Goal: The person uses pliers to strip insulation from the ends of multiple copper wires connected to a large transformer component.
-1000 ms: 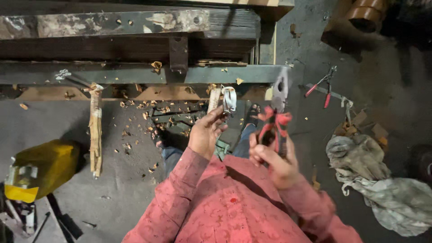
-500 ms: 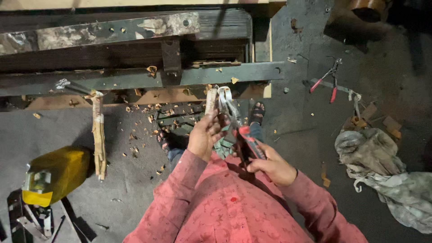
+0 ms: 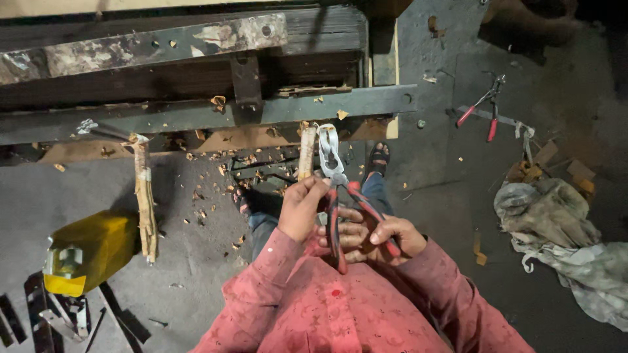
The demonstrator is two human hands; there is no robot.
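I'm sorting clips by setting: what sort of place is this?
Probably a rough workshop. The right hand holds red-handled pliers beside a stick in the left hand, wood chips litter the concrete floor, and more pliers lie nearby.

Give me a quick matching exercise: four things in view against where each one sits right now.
Things:
1. wooden stick
2. red-handled pliers
3. yellow can
4. crumpled cloth

Places:
A. on the floor at the far right
B. held in the left hand
C. on the floor at the lower left
D. gripped by the right hand

Pairs: 1-B, 2-D, 3-C, 4-A
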